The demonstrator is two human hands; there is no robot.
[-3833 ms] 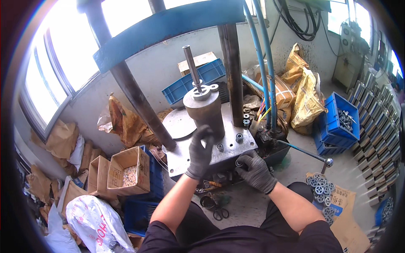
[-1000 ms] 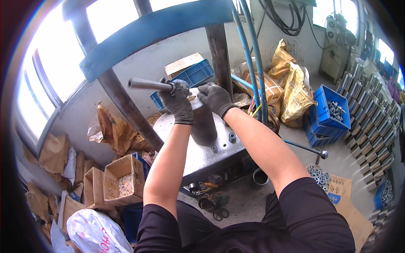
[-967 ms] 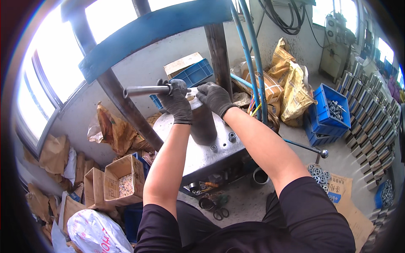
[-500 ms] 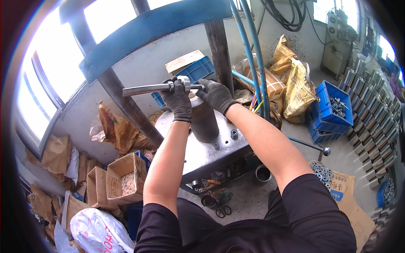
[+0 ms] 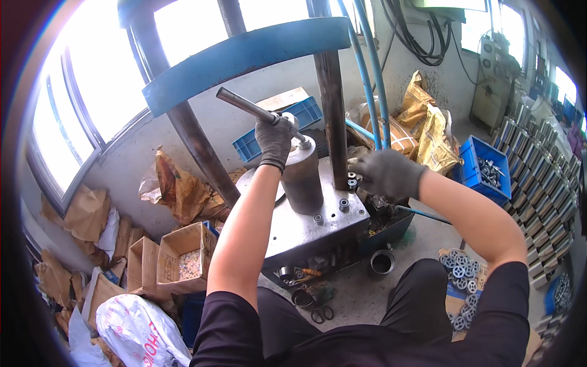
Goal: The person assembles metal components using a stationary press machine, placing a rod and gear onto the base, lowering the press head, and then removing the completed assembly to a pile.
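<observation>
My left hand, in a dark grey glove, is wrapped round a long steel shaft. The shaft slants, its bare end up to the left and its other end over a dark metal cylinder. A shiny ring-shaped part sits on the shaft beside my fingers. The cylinder stands upright on a steel press table. My right hand, gloved too and smeared by motion, is off the shaft, over the table's right edge by some small dark rings. Whether it holds anything is unclear.
Two small bushings stand on the table front. A blue crossbeam on dark posts spans the far side. Blue hoses hang at right, near a blue crate of metal parts. Open cartons stand left.
My right hand has left the shaft and swung right and down to the table's right edge. In my left hand the shaft has tilted, its left end rising.
</observation>
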